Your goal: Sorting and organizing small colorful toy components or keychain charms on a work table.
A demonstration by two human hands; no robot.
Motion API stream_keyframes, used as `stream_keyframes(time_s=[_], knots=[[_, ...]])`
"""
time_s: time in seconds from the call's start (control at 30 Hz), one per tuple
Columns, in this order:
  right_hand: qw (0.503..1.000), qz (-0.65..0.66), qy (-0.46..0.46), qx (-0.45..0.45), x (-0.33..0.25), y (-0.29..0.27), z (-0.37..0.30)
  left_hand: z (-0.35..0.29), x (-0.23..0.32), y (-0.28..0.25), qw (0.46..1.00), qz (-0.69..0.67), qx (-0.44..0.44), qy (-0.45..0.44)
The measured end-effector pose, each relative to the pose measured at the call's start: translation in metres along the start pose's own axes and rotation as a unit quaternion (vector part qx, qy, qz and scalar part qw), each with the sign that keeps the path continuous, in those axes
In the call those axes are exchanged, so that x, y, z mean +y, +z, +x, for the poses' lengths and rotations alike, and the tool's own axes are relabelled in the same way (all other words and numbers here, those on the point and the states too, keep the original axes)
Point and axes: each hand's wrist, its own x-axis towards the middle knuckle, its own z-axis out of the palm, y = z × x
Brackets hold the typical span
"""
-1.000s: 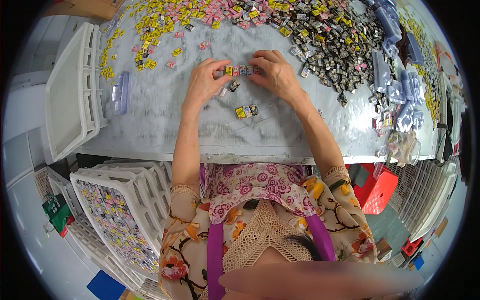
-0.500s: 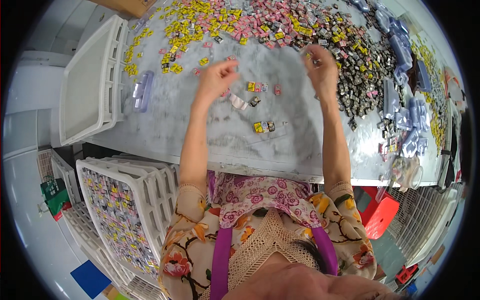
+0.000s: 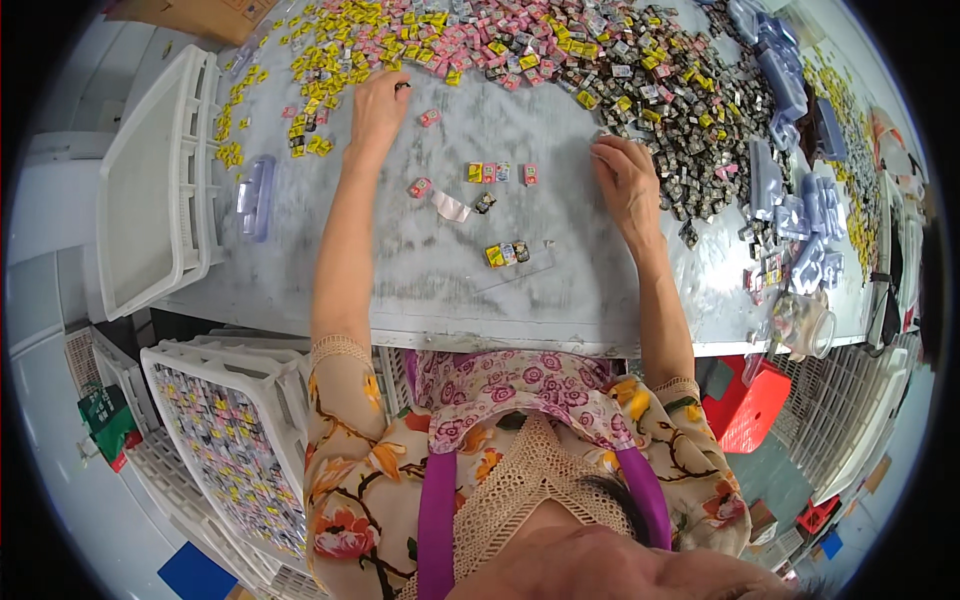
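My left hand [image 3: 378,112] is over the far part of the table [image 3: 560,290], by the yellow packets [image 3: 335,75]. Its fingers pinch a small dark packet [image 3: 402,86]. Beside the pile of black packets [image 3: 700,150], my right hand [image 3: 630,190] hovers with fingers curled together; whatever they hold is hidden. Between my hands lie a short row of yellow, pink and white packets [image 3: 489,173], a lone pink packet [image 3: 529,175], a black packet [image 3: 485,203] and a white scrap [image 3: 451,206]. Nearer me is a yellow and black group [image 3: 507,254].
Pink packets [image 3: 470,40] spread across the back. Clear plastic cases [image 3: 790,90] line the right, with another case [image 3: 256,198] at left. A white crate [image 3: 165,180] leans at the table's left end. Below stand a packet-filled crate [image 3: 215,440] and a red basket [image 3: 748,405].
My left hand has moved farther away and left, to the edge of the yellow packets. My right hand has drawn back toward me from the pile. The view has shifted slightly.
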Motion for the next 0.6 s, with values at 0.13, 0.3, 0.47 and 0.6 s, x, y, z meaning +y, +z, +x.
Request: stream_keyframes(time_s=[0.13, 0.3, 0.47, 0.6], knots=[[1.000, -0.007, 0.010, 0.007, 0.002, -0.003, -0.010, -0.012, 0.007, -0.006, 0.998, -0.015, 0.009, 0.052], [0.999, 0.032, 0.008, 0.022, 0.004, -0.001, -0.012, -0.032, 0.002, -0.024, 0.999, 0.010, -0.031, 0.032], [0.996, 0.058, 0.055, 0.035, 0.007, -0.014, 0.000, -0.056, 0.032, -0.033, 0.998, 0.034, -0.006, 0.058], [0.999, 0.012, 0.015, 0.044, 0.021, -0.001, 0.040, -0.091, 0.077, -0.036, 0.995, 0.028, -0.040, 0.089]])
